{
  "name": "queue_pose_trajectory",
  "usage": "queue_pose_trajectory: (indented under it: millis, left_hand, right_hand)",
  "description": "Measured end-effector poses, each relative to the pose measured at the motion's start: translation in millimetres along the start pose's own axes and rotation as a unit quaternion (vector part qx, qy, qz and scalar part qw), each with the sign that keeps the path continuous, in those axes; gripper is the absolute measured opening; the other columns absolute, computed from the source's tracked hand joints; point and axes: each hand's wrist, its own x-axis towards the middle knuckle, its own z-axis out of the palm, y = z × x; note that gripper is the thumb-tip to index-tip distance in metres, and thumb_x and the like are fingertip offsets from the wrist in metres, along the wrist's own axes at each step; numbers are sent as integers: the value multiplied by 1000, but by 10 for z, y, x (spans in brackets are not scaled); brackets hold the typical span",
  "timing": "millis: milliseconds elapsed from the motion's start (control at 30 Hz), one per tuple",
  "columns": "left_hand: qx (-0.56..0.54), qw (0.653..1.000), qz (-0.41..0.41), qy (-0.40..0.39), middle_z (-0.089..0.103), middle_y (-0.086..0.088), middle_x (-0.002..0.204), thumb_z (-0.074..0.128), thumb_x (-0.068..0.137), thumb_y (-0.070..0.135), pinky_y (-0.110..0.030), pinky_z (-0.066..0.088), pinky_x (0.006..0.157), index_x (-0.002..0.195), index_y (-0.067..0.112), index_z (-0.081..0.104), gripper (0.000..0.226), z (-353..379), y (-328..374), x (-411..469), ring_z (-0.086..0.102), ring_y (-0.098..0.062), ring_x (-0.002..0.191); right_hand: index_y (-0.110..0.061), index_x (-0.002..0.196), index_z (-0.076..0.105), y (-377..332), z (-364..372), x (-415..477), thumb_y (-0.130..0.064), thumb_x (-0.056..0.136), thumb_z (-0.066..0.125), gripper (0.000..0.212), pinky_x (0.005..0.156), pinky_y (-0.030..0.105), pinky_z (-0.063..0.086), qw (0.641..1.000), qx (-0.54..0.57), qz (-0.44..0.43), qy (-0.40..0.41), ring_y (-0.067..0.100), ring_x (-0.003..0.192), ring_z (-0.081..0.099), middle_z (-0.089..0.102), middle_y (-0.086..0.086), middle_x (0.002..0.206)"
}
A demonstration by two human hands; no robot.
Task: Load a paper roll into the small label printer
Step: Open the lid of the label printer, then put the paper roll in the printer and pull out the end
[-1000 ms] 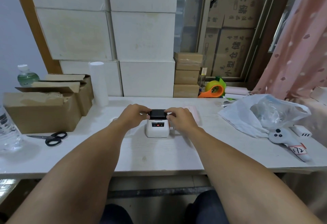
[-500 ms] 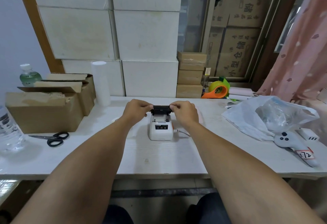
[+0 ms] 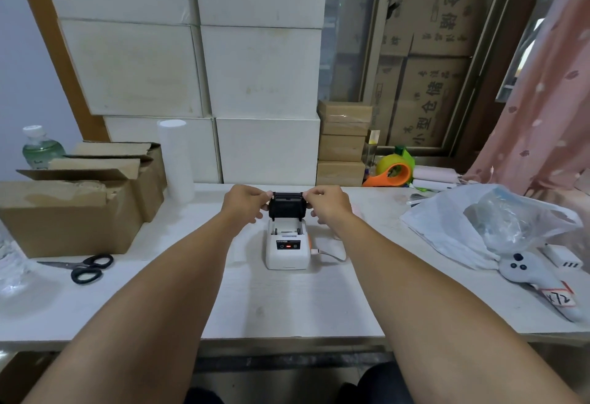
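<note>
We have the small label printer (image 3: pixel 287 248) sitting near the middle of the tabletop (image 3: pixel 271 304), front panel facing us, and its black lid (image 3: pixel 286 206) is swung up and standing open at the back. Our left hand (image 3: pixel 245 205) pinches the lid's left edge between thumb and fingers, and our right hand (image 3: pixel 326 207) does the same on the right edge, so each grip is pressed together on the lid rather than spread. Below the raised lid the white paper bay (image 3: pixel 286 228) is exposed; from this angle we cannot tell for certain whether anything sits in it, though it looks bare apart from its side guides. We judge the opening step to be done or nearly so, and the main part of the task is not yet done: fetching a roll, seating it in the bay, leading the paper end out and shutting the lid. No roll is in either hand. A tall white cylinder (image 3: pixel 176 161) stands well to the left beside the cardboard box (image 3: pixel 68 217), and it may be paper stock, but we cannot say that it is the roll meant for this printer. A thin cable (image 3: pixel 332 255) runs from the printer's right side.
</note>
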Motion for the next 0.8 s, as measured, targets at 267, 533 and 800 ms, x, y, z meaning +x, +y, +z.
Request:
queue_pose_trajectory:
  millis: [267, 533, 800]
  left_hand:
    - [3, 998, -48, 34, 78, -9, 90, 66, 99, 35, -32, 55, 65, 107, 11, 78, 29, 116, 77, 32, 67, -23, 64]
    - [87, 994, -50, 48, 79, -13, 90, 61, 99, 38, -45, 63, 83, 89, 6, 75, 36, 131, 163, 67, 76, -35, 83]
    - [429, 898, 76, 67, 54, -5, 75, 46, 100, 26, -32, 37, 61, 71, 11, 49, 32, 71, 245, -137, 53, -33, 75]
  right_hand:
    - [-7, 104, 77, -23, 53, 35, -37, 100, 60, 34, 89, 48, 63, 999, 4, 51, 3, 29, 79, 71, 78, 12, 100]
    - [-20, 100, 70, 0, 49, 16, -46, 100, 58, 29, 83, 38, 56, 995, -98, -2, 33, 27, 93, 68, 73, 2, 97]
    - [-26, 85, 69, -166, 21, -184, -33, 88, 65, 8, 60, 30, 43, 936, -315, -150, -48, 24, 86, 65, 69, -2, 91]
